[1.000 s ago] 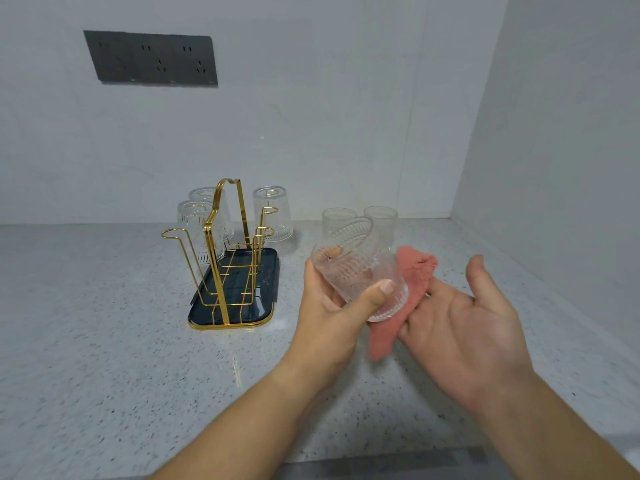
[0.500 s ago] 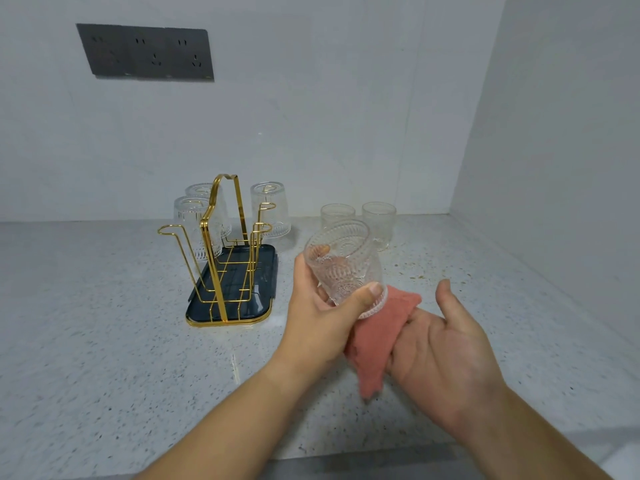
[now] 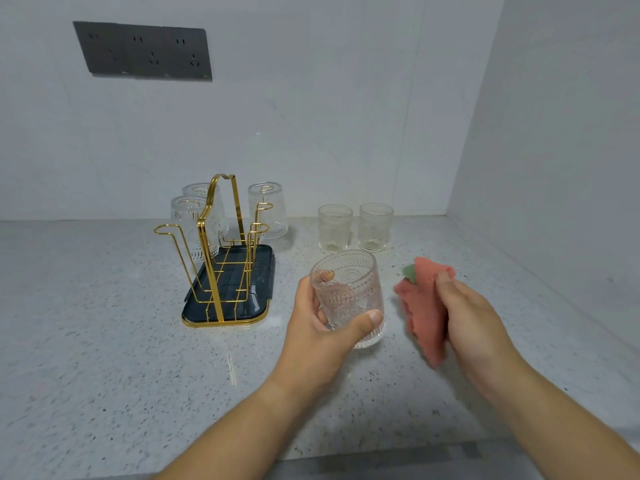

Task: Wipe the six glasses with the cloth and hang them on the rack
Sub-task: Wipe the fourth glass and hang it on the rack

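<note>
Left hand point(image 3: 322, 327): I grip the glass point(image 3: 348, 296), upright, right of the rack point(image 3: 218, 258).
Right hand point(image 3: 474, 317): I pinch the cloth point(image 3: 424, 310), apart from the glass.

The right hand point(image 3: 478, 330) has drawn the cloth point(image 3: 426, 306) away from the glass point(image 3: 349, 289).

- Soft, cool, even light; only faint shadows on the speckled grey stone counter point(image 3: 104, 341).
- Wide-angle bowing at frame edges; crumpled pink cloth point(image 3: 426, 306) blurred along its lower tip, centre right.
</note>
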A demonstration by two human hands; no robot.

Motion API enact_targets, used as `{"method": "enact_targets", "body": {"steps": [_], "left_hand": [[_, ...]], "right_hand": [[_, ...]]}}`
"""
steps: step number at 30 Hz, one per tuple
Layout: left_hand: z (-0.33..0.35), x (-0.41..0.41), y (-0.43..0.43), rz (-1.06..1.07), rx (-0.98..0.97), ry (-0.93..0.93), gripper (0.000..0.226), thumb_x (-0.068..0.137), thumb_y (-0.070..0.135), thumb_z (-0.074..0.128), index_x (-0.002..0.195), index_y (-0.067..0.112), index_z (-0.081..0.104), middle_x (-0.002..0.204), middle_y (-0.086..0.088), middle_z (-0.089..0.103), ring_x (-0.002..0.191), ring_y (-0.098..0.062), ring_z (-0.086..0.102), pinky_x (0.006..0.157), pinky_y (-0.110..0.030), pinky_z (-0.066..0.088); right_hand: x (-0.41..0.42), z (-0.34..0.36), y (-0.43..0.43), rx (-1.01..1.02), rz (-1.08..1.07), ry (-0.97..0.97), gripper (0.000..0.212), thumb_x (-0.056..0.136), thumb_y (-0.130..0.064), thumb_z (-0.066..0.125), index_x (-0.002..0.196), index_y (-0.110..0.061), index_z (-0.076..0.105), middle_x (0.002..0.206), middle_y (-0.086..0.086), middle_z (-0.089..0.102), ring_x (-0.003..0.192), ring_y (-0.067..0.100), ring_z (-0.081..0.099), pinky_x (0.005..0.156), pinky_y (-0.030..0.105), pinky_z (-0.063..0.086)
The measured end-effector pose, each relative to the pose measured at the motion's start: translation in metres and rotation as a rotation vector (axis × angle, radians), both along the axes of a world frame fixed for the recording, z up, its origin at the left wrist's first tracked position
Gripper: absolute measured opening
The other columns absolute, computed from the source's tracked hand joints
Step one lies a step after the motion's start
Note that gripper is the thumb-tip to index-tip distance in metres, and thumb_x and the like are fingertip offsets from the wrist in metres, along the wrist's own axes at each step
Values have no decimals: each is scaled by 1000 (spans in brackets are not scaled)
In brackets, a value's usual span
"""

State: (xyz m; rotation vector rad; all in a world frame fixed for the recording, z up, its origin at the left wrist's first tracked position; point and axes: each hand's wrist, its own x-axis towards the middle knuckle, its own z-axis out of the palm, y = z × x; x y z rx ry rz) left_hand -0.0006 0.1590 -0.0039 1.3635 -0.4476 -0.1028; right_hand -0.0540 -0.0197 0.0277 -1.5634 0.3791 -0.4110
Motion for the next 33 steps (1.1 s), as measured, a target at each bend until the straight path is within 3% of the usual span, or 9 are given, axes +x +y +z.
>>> {"method": "enact_targets", "body": {"steps": [3, 7, 11, 14, 18, 20, 24, 28, 33], "left_hand": [[0, 3, 4, 25, 3, 25, 68, 68, 24, 89, 124, 34, 53, 115, 11, 75, 111, -8, 72, 89, -24, 57], [-1, 5, 5, 46, 4, 42, 68, 67, 23, 90, 124, 31, 53, 114, 8, 75, 108, -9, 73, 87, -23, 57], [1, 3, 6, 42, -1, 58, 71, 67, 21, 97, 123, 27, 54, 112, 7, 75, 104, -7, 73, 84, -19, 56], [3, 2, 9, 30, -5, 72, 70, 67, 17, 94, 125, 23, 55, 115, 4, 77, 107, -11, 74, 86, -21, 57], [15, 1, 13, -13, -33, 55, 71, 68, 15, 92, 129, 20, 56, 120, 1, 76, 111, -12, 73, 85, -20, 57], [22, 0, 14, -21, -37, 30, 69, 72, 11, 93, 129, 19, 56, 121, 1, 75, 113, -13, 72, 88, -21, 57], [34, -2, 16, 4, -82, -7, 62, 73, 17, 87, 127, 22, 56, 121, 1, 75, 117, -14, 71, 94, -26, 56], [46, -1, 21, -18, -126, -23, 62, 77, 6, 85, 129, 18, 54, 123, -5, 74, 115, -18, 73, 92, -29, 60], [57, 8, 30, 37, -90, -86, 69, 73, 9, 91, 130, 19, 53, 125, -4, 73, 118, -15, 71, 99, -33, 58]], "right_hand": [[-4, -7, -21, -487, 43, 9, 42, 107, -43, 38, 138, -29, 62, 133, -15, 67, 119, -5, 62, 112, 33, 44], [-7, -35, -37, -1079, 275, 235, 49, 102, -56, 33, 124, -32, 69, 133, -17, 64, 128, 7, 53, 111, 29, 39], [-14, -45, -32, -1250, 327, 319, 52, 103, -57, 29, 131, -33, 66, 148, -20, 51, 140, 7, 42, 118, 32, 32], [-15, -36, -23, -1244, 232, 231, 61, 98, -63, 19, 109, -32, 70, 123, -20, 66, 121, 7, 55, 106, 32, 38], [-15, -22, 3, -762, 51, 6, 35, 105, -43, 41, 97, -24, 68, 85, -5, 73, 83, 10, 63, 79, 20, 47], [-11, -15, 21, -286, 103, 30, 32, 106, -38, 45, 101, -18, 70, 82, 7, 75, 72, 19, 67, 74, 36, 53], [1, -5, 47, 595, 468, 52, 57, 101, -51, 41, 134, -11, 63, 128, 24, 69, 111, 40, 67, 95, 51, 50], [10, 12, 65, 845, 631, -65, 61, 103, -49, 39, 149, -12, 48, 150, 19, 54, 140, 37, 51, 124, 52, 27], [21, 31, 74, 833, 647, -113, 60, 102, -48, 41, 149, -11, 49, 150, 16, 55, 142, 31, 50, 126, 48, 21]]}}
